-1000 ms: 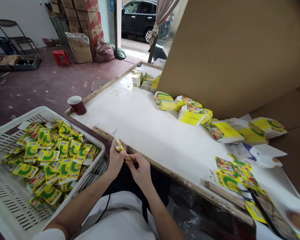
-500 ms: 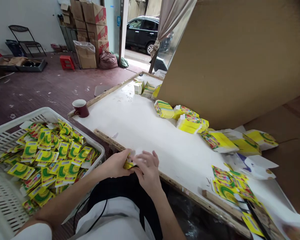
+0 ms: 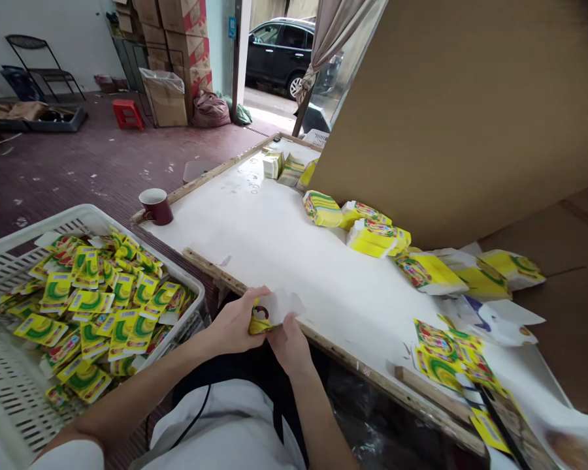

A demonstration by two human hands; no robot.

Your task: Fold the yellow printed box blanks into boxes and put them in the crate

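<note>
A small yellow printed carton (image 3: pixel 259 324) with a dark cutout and pale flaps is held at the front edge of the white table. My left hand (image 3: pixel 236 321) grips its left side between thumb and fingers. On its right lower edge, my right hand (image 3: pixel 289 341) pinches it with the thumb up. The fingertips underneath are hidden. To the left of my arm, a white plastic basket (image 3: pixel 196 295) holds a heap of similar yellow-and-green cartons (image 3: pixel 91 302).
On the white table (image 3: pixel 255 241) a maroon mug (image 3: pixel 156 206) stands at the left corner. Bundles of flat yellow cartons (image 3: pixel 377 238) line a large cardboard sheet (image 3: pixel 436 124). Loose printed pieces (image 3: pixel 441 356) lie at the right, near a wood strip (image 3: pixel 436 399).
My right hand has lowered and its raised fingers have closed on the carton's right side. The carton now shows its cutout and pale flaps. The view has shifted slightly.
</note>
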